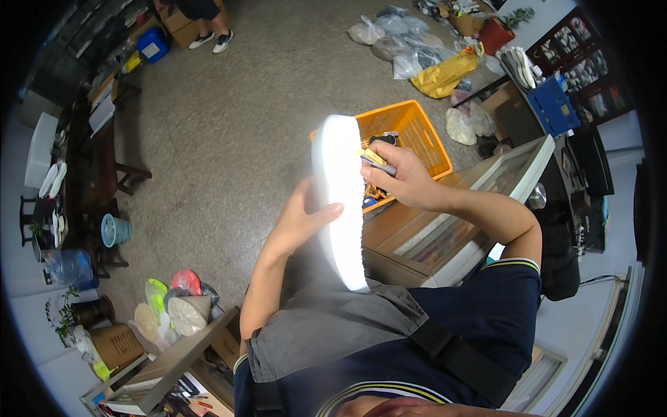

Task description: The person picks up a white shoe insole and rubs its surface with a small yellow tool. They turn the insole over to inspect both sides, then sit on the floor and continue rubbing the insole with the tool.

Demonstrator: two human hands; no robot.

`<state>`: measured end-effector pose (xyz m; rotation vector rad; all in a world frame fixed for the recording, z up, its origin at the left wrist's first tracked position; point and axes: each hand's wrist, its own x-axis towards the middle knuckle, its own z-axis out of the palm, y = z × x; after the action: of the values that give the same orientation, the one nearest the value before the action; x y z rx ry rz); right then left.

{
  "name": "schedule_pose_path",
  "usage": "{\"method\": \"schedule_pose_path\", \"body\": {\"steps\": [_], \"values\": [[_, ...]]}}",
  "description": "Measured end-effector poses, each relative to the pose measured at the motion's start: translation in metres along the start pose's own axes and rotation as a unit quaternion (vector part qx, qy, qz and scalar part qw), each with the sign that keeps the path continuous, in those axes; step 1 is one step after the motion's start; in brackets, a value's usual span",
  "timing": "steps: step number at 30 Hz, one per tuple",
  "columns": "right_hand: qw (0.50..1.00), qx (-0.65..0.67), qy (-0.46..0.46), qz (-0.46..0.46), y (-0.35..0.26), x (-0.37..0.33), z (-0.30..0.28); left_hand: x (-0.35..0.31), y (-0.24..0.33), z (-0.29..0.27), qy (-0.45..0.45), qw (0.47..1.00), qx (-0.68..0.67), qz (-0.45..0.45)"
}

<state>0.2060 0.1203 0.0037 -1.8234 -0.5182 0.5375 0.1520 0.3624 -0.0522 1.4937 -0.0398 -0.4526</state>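
Observation:
My left hand (303, 220) grips a long white shoe sole (338, 194) from its left side, the thumb lying across its face. The sole stands lengthwise in front of my chest, and its right edge looks jagged. In my right hand (403, 177) is a slim yellow-and-grey tool that looks like a utility knife (377, 161). Its front end is at the upper right edge of the sole; whether it touches there I cannot tell. Behind both hands, an orange plastic basket (432, 142) is partly hidden and holds dark and orange items.
A glass-topped cabinet (445, 236) stands close under my right arm. Plastic bags (399, 38) and a yellow sack (445, 73) lie on the floor at the far right. At left are a dark wooden bench (104, 160) and a light-blue bucket (115, 230). Another person's feet (212, 40) show far off.

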Motion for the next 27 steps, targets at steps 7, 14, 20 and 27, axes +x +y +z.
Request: {"method": "schedule_pose_path", "body": {"steps": [7,14,20,27], "values": [[0.989,0.133,-0.004,0.058,0.002,0.003,0.006,-0.002,-0.005,-0.002,-0.005,1.000,0.004,0.016],[0.968,0.224,-0.077,0.083,0.001,0.005,-0.004,-0.006,-0.003,-0.001,-0.024,0.999,-0.016,0.024],[0.978,0.201,-0.005,0.061,0.001,0.001,-0.008,-0.008,-0.006,-0.014,-0.012,0.999,-0.001,0.034],[0.991,0.125,-0.019,0.033,-0.001,0.005,0.003,-0.009,-0.008,-0.012,-0.001,1.000,0.016,0.024]]}}
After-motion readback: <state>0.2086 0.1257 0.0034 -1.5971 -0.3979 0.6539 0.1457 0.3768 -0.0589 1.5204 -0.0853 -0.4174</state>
